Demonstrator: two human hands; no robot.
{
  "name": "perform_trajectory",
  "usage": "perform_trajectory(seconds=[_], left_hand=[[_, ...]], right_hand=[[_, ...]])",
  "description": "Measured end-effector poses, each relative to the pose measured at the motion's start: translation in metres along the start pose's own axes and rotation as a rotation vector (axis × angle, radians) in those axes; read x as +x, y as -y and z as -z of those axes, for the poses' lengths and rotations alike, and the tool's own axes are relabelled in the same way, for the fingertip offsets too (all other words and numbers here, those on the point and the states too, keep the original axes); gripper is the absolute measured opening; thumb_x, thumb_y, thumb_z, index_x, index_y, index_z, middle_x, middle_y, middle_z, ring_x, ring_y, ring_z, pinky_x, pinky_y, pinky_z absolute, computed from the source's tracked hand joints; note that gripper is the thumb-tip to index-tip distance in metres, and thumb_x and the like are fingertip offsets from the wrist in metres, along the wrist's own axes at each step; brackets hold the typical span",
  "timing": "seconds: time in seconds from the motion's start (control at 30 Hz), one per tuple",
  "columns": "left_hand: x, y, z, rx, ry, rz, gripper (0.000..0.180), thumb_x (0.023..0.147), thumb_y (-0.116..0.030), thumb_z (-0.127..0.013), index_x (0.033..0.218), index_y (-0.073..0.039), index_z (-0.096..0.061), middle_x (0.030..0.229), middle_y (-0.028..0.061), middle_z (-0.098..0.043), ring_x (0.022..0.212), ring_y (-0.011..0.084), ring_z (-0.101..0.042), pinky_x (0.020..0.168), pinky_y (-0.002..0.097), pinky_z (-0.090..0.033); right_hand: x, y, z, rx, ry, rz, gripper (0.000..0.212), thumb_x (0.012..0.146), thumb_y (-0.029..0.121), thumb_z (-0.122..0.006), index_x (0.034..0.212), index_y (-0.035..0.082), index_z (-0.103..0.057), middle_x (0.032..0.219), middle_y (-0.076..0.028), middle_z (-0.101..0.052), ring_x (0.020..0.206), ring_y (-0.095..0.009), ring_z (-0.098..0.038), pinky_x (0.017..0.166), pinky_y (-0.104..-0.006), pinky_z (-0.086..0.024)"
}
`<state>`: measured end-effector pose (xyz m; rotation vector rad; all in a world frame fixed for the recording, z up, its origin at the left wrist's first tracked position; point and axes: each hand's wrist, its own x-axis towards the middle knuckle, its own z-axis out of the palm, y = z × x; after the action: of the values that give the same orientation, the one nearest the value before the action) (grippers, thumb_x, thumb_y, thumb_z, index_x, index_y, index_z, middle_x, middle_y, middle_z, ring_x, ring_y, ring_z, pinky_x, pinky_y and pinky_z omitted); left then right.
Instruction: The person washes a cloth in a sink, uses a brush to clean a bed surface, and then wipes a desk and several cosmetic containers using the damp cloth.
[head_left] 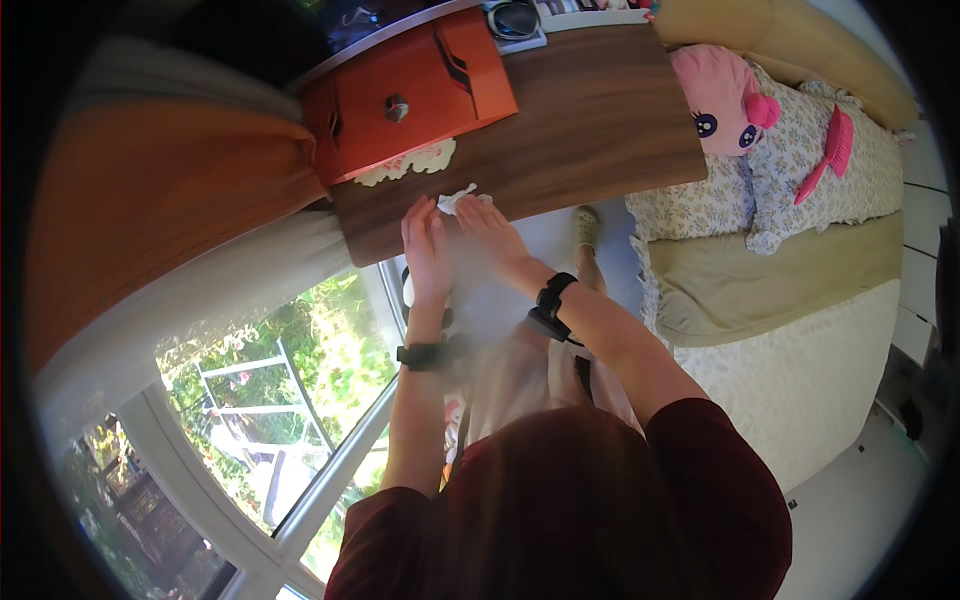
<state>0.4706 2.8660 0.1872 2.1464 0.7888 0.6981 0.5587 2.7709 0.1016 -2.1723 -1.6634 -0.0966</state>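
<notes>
Near the front edge of the wooden desk (600, 110), a small crumpled white tissue (450, 203) pokes out past the fingers of my right hand (492, 232). Those fingers are together over the tissue, and part of it is hidden beneath them. Close by on the left is my left hand (427, 250), its fingers stretched upward and slightly bent, with nothing visible in it. Its fingertips come close to the tissue; whether they touch it I cannot tell. Both wrists wear black bands.
An orange-red box (400, 100) stands on the desk over a cream lacy mat (425, 160). A dark round object (513, 20) sits at the back. To the right, a bed holds a pink plush toy (715, 95) and pink hairbrush (828, 155). Window and orange curtain (170, 220) are left.
</notes>
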Motion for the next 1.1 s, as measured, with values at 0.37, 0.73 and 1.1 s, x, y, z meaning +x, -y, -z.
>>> perform_trajectory(seconds=[0.37,0.73,1.1], left_hand=[[-0.002,-0.065,0.060,0.097,0.162,0.113,0.026,0.087,-0.011,-0.054,0.111,-0.002,-0.054,0.117,0.0130,-0.053,0.105,0.0243,-0.052,0.088,0.0319,-0.043],[0.002,-0.050,-0.008,-0.503,0.363,0.198,0.025,0.089,-0.004,-0.050,0.113,0.001,-0.050,0.105,0.0078,-0.059,0.096,0.0160,-0.058,0.080,0.0286,-0.049],[0.061,-0.110,-0.039,-0.240,0.217,0.221,0.035,0.093,-0.033,-0.043,0.105,-0.001,-0.052,0.085,0.0155,-0.061,0.083,0.0254,-0.061,0.072,0.0359,-0.046]], right_hand=[[0.008,-0.019,0.155,1.483,-0.091,-0.489,0.048,0.079,-0.005,-0.047,0.125,0.008,-0.045,0.123,-0.009,-0.048,0.113,-0.026,-0.049,0.094,-0.0344,-0.042],[-0.007,-0.018,0.221,1.616,0.146,-0.734,0.021,0.091,0.016,-0.052,0.108,0.004,-0.053,0.101,-0.007,-0.057,0.088,-0.014,-0.058,0.078,-0.0285,-0.050],[0.009,-0.105,0.232,1.490,-0.003,-0.769,0.013,0.093,0.017,-0.050,0.096,0.005,-0.054,0.081,0.003,-0.054,0.072,-0.005,-0.050,0.064,-0.0197,-0.042]])
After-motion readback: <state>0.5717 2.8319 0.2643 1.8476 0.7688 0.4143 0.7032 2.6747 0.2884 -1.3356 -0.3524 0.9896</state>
